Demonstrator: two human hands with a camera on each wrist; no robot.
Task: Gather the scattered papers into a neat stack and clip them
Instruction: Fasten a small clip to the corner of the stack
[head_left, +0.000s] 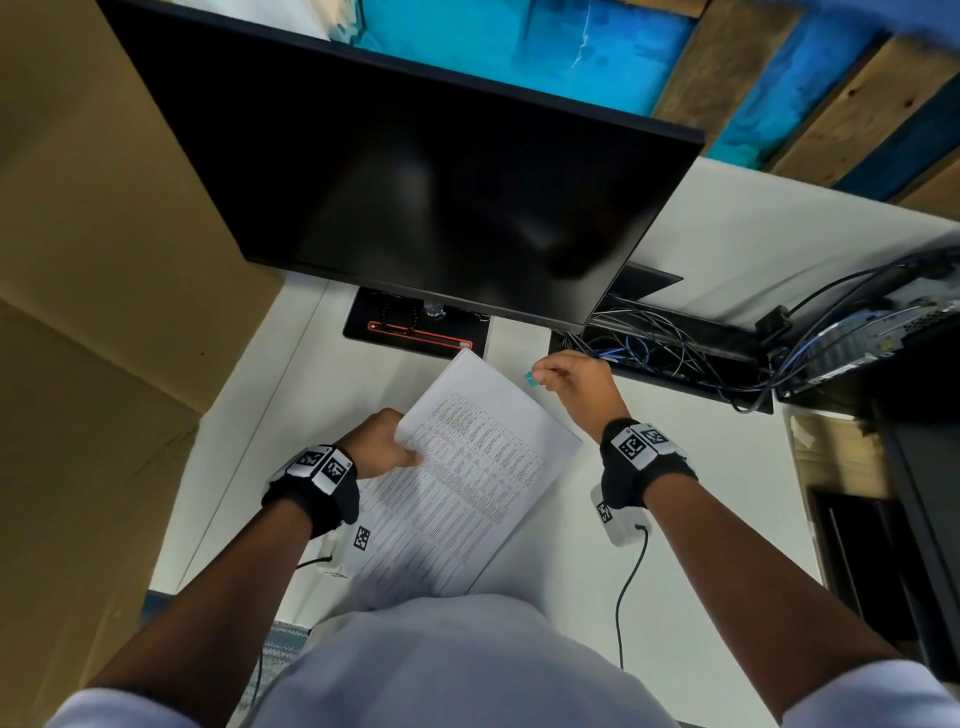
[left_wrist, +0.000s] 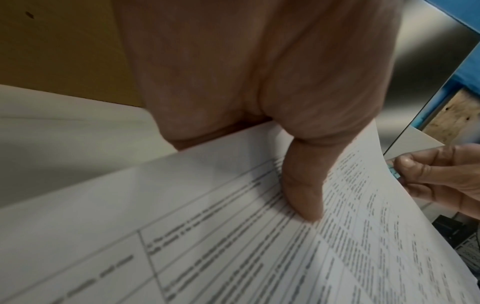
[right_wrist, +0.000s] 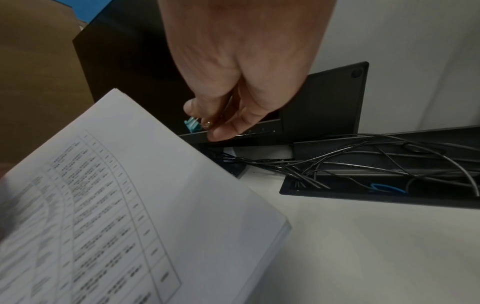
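A stack of printed papers (head_left: 467, 467) with table text is held tilted above the white desk (head_left: 701, 467). My left hand (head_left: 384, 441) grips its left edge, thumb (left_wrist: 303, 191) pressed on the top sheet (left_wrist: 233, 236). My right hand (head_left: 566, 376) is just beyond the stack's far right edge and pinches a small teal binder clip (head_left: 531, 379) between thumb and fingers. In the right wrist view the clip (right_wrist: 191, 124) sits at the fingertips, a short gap from the stack's (right_wrist: 130, 205) upper edge. In the left wrist view the clip (left_wrist: 393, 171) peeks past the paper's edge.
A large black monitor (head_left: 415, 197) stands behind the hands on its base (head_left: 415, 332). An open cable tray (head_left: 660, 353) full of wires lies to the right, with a computer case (head_left: 883, 332) beyond. A brown cardboard panel (head_left: 104, 312) borders the left.
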